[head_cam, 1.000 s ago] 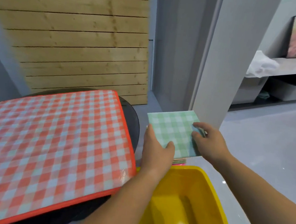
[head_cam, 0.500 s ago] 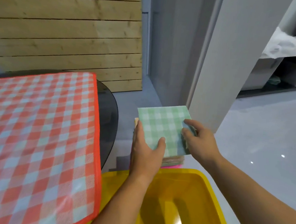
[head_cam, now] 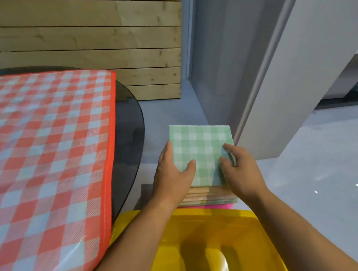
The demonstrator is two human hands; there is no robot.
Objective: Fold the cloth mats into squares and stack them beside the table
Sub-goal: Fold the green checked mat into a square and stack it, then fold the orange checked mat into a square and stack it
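Item under inspection: a green checked mat (head_cam: 199, 146), folded to a flat square, pale green and white in a gingham pattern, edges even, corners aligned. It lies on top of a stack (head_cam: 209, 196) of folded mats whose near edges show peach, pink and green layers. The stack stands on the floor (head_cam: 324, 160) beside the dark round surface (head_cam: 134, 131), just beyond a yellow tub (head_cam: 209, 223). Whether the green square rests with its full weight on the stack cannot be told.

Left hand (head_cam: 173, 176): grip grasping the mat at its near left corner, with the thumb on top and the fingers along the left edge. Right hand (head_cam: 239, 174): grip grasping the right edge, fingers curled onto the cloth.

A larger red-and-white checked mat (head_cam: 40, 154) with an orange border lies spread flat on the surface, overhanging its near side. Wooden planks (head_cam: 85, 28) stand behind.

Compared with half a second earlier, both grips are unchanged, and more of the stack's near edge shows beneath the green mat.
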